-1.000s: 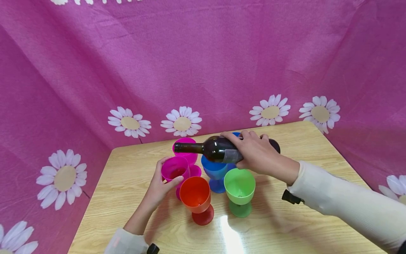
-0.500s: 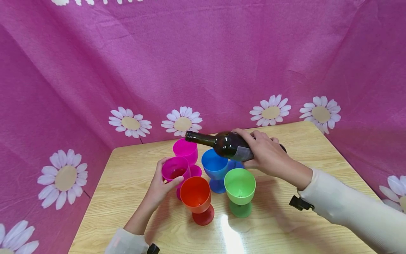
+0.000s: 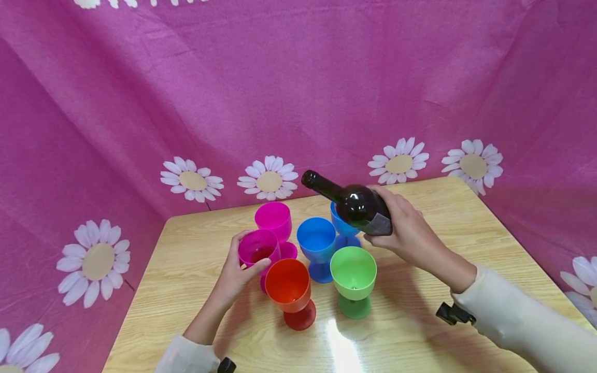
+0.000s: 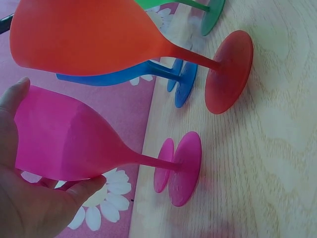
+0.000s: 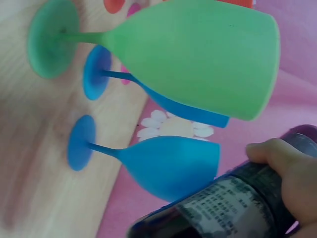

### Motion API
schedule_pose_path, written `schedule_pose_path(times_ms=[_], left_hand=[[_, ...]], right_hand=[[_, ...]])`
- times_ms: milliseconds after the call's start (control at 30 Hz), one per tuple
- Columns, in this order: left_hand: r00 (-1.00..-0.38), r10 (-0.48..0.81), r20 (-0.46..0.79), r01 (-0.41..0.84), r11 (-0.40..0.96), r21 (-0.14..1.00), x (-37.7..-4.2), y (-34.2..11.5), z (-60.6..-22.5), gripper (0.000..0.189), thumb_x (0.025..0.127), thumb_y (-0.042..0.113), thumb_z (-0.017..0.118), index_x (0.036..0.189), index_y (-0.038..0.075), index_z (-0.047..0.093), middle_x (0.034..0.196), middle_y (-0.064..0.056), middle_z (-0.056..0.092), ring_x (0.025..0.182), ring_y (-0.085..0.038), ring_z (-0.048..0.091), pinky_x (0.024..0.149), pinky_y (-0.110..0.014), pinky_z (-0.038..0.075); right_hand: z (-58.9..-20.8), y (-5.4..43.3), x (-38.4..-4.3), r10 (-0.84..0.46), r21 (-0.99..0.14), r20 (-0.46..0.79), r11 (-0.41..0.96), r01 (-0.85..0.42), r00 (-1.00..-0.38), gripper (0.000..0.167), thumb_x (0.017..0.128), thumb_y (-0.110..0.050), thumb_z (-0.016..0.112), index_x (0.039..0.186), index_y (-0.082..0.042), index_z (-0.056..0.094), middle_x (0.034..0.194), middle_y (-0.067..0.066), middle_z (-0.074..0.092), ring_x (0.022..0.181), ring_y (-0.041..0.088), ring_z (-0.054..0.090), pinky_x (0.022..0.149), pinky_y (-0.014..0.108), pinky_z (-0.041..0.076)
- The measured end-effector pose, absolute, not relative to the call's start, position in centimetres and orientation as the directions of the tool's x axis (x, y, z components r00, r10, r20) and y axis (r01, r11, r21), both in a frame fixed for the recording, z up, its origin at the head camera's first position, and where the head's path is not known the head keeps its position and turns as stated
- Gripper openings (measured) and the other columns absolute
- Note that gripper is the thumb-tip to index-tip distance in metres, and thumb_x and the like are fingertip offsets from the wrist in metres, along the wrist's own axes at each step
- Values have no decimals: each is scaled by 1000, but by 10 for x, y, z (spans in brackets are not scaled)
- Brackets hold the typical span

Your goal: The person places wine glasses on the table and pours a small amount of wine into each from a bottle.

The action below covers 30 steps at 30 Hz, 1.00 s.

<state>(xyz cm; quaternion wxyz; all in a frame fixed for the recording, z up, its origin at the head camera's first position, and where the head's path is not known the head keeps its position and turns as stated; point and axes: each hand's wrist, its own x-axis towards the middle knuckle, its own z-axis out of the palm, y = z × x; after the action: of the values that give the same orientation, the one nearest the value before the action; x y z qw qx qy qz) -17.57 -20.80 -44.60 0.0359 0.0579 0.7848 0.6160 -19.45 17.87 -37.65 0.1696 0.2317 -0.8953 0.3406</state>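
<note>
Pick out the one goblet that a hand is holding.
The nearer pink goblet, just left of the orange goblet: the left hand grips its bowl. No other goblet is held.

Six goblets point(image 3: 318, 247) on table point(image 3: 177, 272); cloth point(image 3: 298, 93) behind; bottle point(image 3: 363, 206) near rear right goblet point(image 3: 342, 227); liquid point(image 3: 262, 253) in leftmost goblet point(image 3: 254, 239).

Near: orange cup point(image 3: 290, 296) left, green cup point(image 3: 353, 282) right. Farther: pink cups point(image 3: 274, 225) left, blue cups point(image 3: 317, 246) right. Dark bottle point(image 3: 358, 205); magenta, white-daisied cloth point(image 3: 298, 93).

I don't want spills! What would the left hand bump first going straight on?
Probably the back pink goblet, past the front pink goblet the left hand holds; how near is unclear.
</note>
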Motion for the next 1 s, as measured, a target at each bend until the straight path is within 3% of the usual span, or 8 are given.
schedule_pose_path(times_ms=[133, 367, 667, 1000], left_hand=[[-991, 134, 19, 50, 231, 972, -176, -208, -446, 83, 91, 22, 81, 154, 23, 28, 149, -5, 47, 139, -30, 45, 102, -45, 55], [-990, 136, 20, 51, 228, 972, -175, -208, -447, 81, 91, 21, 80, 153, 25, 29, 149, -5, 47, 139, -30, 45, 102, -43, 55], [-991, 130, 30, 60, 233, 971, -175, -207, -445, 82, 90, 20, 81, 153, 23, 29, 150, -8, 47, 140, -32, 44, 99, -37, 56], [-991, 132, 24, 55, 233, 971, -175, -207, -445, 81, 90, 18, 81, 152, 23, 30, 149, -7, 47, 139, -30, 44, 102, -38, 55]], right_hand=[[-388, 183, -194, -246, -584, 494, 617, -528, -834, 99, 70, -4, 94, 153, -13, 39, 137, 17, 55, 119, 34, 55, 98, 60, 47], [-405, 188, -192, -157, -672, 465, 578, -463, -871, 102, 75, -5, 92, 157, -14, 32, 143, 22, 50, 124, 42, 52, 101, 69, 43], [-423, 196, -191, -32, -766, 459, 492, -413, -888, 106, 76, -3, 90, 159, -22, 26, 142, 22, 55, 120, 41, 54, 98, 60, 40], [-442, 204, -191, -1, -816, 418, 438, -377, -908, 106, 80, -2, 87, 160, -21, 19, 143, 23, 52, 125, 41, 51, 103, 64, 37]])
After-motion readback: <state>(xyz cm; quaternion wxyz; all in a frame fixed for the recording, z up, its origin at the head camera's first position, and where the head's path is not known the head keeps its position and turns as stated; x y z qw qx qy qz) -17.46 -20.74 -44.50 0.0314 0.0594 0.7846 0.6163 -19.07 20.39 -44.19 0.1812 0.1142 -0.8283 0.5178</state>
